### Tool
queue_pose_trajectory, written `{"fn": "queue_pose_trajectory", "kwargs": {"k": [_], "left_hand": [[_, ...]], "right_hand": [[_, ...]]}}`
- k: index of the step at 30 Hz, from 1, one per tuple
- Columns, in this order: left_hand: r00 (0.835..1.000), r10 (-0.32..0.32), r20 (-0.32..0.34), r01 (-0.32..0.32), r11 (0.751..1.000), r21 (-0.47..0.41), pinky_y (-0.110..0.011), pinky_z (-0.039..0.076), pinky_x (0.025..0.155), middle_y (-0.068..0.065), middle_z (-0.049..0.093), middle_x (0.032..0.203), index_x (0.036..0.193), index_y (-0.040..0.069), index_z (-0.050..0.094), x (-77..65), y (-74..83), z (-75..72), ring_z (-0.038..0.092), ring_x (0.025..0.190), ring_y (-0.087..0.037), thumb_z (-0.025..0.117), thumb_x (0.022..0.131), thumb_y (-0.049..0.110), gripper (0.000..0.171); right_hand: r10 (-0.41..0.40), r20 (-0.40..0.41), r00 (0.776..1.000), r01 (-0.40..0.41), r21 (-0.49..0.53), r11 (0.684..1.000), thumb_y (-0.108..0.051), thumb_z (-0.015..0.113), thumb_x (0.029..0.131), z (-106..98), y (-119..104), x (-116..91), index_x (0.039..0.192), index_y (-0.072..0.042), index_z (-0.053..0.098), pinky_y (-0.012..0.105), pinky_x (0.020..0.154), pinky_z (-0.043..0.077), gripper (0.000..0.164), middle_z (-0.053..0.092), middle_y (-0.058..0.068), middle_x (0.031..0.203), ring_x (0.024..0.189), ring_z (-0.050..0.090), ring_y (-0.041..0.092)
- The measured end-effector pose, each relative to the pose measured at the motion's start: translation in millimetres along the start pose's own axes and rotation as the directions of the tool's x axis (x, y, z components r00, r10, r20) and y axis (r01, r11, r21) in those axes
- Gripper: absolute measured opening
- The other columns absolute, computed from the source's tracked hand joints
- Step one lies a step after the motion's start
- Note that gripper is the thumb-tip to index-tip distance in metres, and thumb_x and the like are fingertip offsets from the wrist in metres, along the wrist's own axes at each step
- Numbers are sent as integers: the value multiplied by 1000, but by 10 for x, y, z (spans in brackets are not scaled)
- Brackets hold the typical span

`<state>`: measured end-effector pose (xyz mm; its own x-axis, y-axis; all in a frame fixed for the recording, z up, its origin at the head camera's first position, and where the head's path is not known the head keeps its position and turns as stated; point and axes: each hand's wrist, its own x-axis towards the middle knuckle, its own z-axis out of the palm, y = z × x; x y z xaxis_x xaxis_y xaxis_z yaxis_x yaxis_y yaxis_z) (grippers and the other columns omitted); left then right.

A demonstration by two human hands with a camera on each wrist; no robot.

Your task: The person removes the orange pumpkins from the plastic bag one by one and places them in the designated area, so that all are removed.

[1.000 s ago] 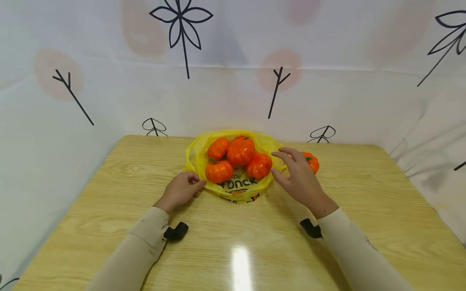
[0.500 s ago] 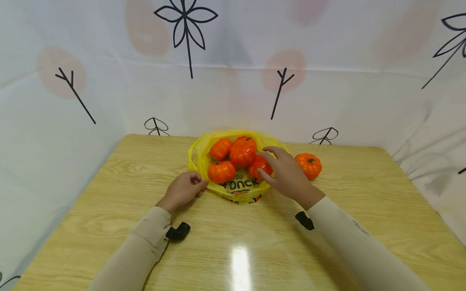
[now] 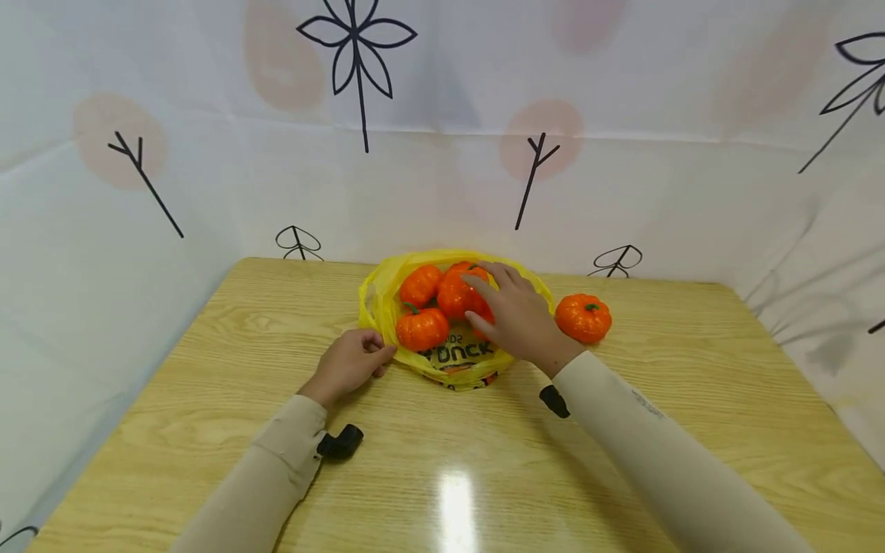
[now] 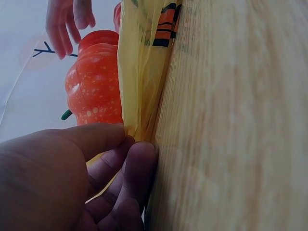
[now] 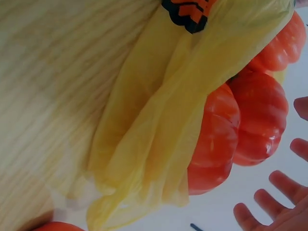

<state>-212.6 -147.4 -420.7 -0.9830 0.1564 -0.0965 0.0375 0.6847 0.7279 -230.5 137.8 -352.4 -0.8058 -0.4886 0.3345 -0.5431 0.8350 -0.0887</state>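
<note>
A yellow plastic bag [image 3: 373, 307] with dark lettering lies on the table, its mouth spread wide. Several small orange pumpkins with green stems sit inside, one of them [image 3: 422, 329] at the front left. My left hand [image 3: 348, 361] pinches the bag's near-left rim between thumb and fingers; the left wrist view shows the folded film [image 4: 134, 86] there. Over the right side of the bag hovers my right hand [image 3: 518, 316], fingers spread and holding nothing. It partly hides a pumpkin below. In the right wrist view its fingertips [image 5: 279, 185] are apart from the pumpkins.
Another orange pumpkin [image 3: 584, 318] stands on the wooden table [image 3: 657, 369], just right of the bag. A white cloth [image 3: 429, 192] with plant drawings hangs behind the table and along its sides.
My right hand has moved left from beside the outside pumpkin to over the bag, uncovering that pumpkin. My left hand stays at the rim. The view has shifted slightly.
</note>
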Motion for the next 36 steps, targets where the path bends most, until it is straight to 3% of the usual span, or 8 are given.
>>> {"fn": "queue_pose_trajectory", "kwargs": {"k": [14, 28, 36], "left_hand": [[1000, 5, -5, -5, 1000, 6, -29, 43, 67, 5, 69, 70, 90, 17, 68, -18, 24, -3, 63, 64, -11, 65, 96, 39, 23], [1000, 12, -6, -12, 1000, 14, -29, 42, 66, 6, 68, 67, 88, 19, 67, -16, -1, -4, 61, 63, -13, 65, 96, 42, 25], [1000, 12, -6, -12, 1000, 13, -29, 42, 66, 6, 68, 68, 89, 19, 67, -10, -2, -15, 61, 63, -13, 65, 96, 42, 24]], "right_hand": [[-32, 104, 994, 31, 12, 999, -38, 66, 97, 58, -47, 155, 153, -20, 41, 64, 112, 32, 64, 26, 17, 163, 148, 27, 44], [-40, 162, 986, 43, -16, 999, -43, 63, 97, 116, -46, 241, 155, -21, 37, 64, 110, 35, 67, 26, 17, 163, 147, 29, 45], [-47, 180, 982, 47, 6, 999, -42, 63, 98, 156, -28, 274, 155, -20, 38, 64, 110, 35, 66, 29, 17, 162, 142, 37, 46]]}}
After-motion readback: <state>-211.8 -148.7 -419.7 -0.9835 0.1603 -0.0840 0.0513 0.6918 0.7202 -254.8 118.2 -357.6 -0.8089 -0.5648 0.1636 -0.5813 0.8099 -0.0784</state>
